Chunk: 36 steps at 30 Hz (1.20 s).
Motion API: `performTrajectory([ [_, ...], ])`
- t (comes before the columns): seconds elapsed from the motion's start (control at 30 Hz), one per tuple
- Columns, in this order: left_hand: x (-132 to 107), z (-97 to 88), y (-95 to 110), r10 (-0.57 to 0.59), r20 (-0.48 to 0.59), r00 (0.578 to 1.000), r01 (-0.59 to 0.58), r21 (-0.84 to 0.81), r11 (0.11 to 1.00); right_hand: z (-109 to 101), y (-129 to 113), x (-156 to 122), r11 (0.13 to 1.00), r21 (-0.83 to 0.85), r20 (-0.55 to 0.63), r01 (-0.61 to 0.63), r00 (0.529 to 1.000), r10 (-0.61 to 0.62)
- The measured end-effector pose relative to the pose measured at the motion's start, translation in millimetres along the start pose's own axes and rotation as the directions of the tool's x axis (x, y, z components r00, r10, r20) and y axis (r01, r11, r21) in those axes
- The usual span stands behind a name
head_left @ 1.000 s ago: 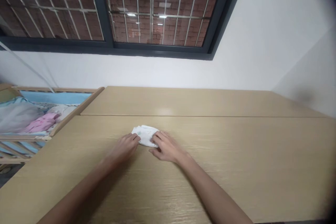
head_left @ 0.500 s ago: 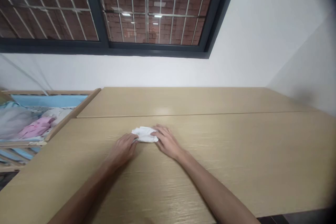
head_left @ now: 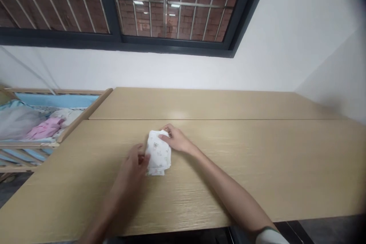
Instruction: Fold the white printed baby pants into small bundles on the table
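Note:
A small folded white cloth (head_left: 159,151) with a sparse printed pattern shows its broad face over the pale wooden tabletop (head_left: 243,160). A narrower flap sticks out at its lower end. My right hand (head_left: 176,138) pinches the cloth's upper right corner, with the thumb on the near face and the fingers behind. My left hand (head_left: 135,162) is at the cloth's left edge, slightly blurred. Its thumb tip overlaps that edge, while the forefinger is apart from the thumb and falls short of the cloth. Whether the cloth's lower end rests on the wood, I cannot tell.
A wooden crib (head_left: 85,112) with blue lining stands against the table's left side, holding a pink cloth (head_left: 47,127) and pale bedding. Behind the table rises a white wall (head_left: 171,70) with a dark-framed, barred window (head_left: 177,44). A seam crosses the tabletop.
The cloth has turned from a flat, wide bundle to a taller shape with its printed face showing. My left hand has shifted slightly left and its fingers have parted. The view has tilted down.

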<state>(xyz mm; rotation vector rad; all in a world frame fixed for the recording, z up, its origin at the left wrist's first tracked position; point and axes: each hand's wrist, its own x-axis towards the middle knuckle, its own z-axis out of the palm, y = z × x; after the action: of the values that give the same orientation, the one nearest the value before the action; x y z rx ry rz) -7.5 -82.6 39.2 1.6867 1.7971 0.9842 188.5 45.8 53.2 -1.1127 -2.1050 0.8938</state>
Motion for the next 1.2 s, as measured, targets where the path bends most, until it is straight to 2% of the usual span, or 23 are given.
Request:
performTrajectory([
  [0.07,-18.1,14.5,-1.3,0.155,-0.111,0.982,-0.127,0.223,0.967,6.5,-3.5,1.7,0.985,-0.161,0.000,0.062,0.998,-0.063],
  [0.13,-36.0,31.5,1.4,0.309,-0.118,0.944,-0.251,0.351,0.902,11.5,-14.9,-5.9,0.942,-0.275,0.046,0.192,0.981,-0.187],
  [0.17,-43.5,39.7,3.4,0.348,-0.103,0.932,-0.283,0.396,0.874,14.1,-22.5,-12.5,0.914,-0.296,0.105,0.277,0.961,-0.257],
  [0.27,-56.8,58.9,6.0,0.372,-0.026,0.928,-0.307,0.510,0.803,25.4,-42.2,-35.7,0.824,-0.249,0.346,0.509,0.842,-0.415],
  [0.33,-58.7,65.5,3.5,0.343,0.038,0.939,-0.302,0.570,0.764,35.0,-44.8,-47.0,0.791,-0.202,0.468,0.578,0.766,-0.441],
  [0.37,-58.4,67.2,1.5,0.330,0.062,0.942,-0.301,0.591,0.749,39.0,-41.8,-49.5,0.793,-0.190,0.506,0.579,0.750,-0.426],
  [0.4,-57.7,68.2,-0.6,0.322,0.073,0.944,-0.298,0.607,0.737,41.9,-36.4,-49.4,0.805,-0.191,0.527,0.562,0.750,-0.399],
  [0.47,-55.8,68.9,-4.3,0.330,0.051,0.943,-0.287,0.630,0.722,43.6,-20.6,-41.6,0.836,-0.220,0.525,0.502,0.784,-0.333],
  [0.63,-53.0,73.7,-8.5,0.390,-0.037,0.920,-0.272,0.657,0.703,34.0,18.5,1.3,0.875,-0.308,0.417,0.373,0.880,-0.228],
  [0.77,-49.2,70.8,-9.3,0.394,-0.030,0.919,-0.283,0.644,0.711,34.9,28.6,16.1,0.908,-0.357,0.298,0.218,0.948,-0.110],
  [0.87,-36.5,51.0,-8.7,0.329,-0.004,0.944,-0.264,0.588,0.764,40.2,27.3,7.3,0.918,-0.369,0.163,0.149,0.982,-0.094],
  [0.9,-30.3,41.8,-8.0,0.285,-0.011,0.958,-0.226,0.579,0.783,41.6,26.2,2.6,0.919,-0.371,0.128,0.133,0.988,-0.091],
  [0.97,-16.8,23.7,-5.9,0.184,-0.072,0.980,-0.102,0.613,0.784,43.3,23.4,-7.7,0.924,-0.369,0.074,0.105,0.994,-0.083],
  [1.03,-5.4,10.8,-2.5,0.031,-0.109,0.994,0.049,0.660,0.750,44.1,19.9,-18.6,0.929,-0.362,0.038,0.082,0.997,-0.074],
  [1.1,0.2,5.7,1.9,-0.067,-0.085,0.994,0.107,0.680,0.726,45.4,15.7,-30.9,0.934,-0.350,0.014,0.067,0.998,-0.066],
  [1.2,-6.3,9.3,10.2,-0.077,-0.010,0.997,0.064,0.680,0.731,50.2,7.9,-52.1,0.945,-0.323,0.001,0.051,0.999,-0.053],
])
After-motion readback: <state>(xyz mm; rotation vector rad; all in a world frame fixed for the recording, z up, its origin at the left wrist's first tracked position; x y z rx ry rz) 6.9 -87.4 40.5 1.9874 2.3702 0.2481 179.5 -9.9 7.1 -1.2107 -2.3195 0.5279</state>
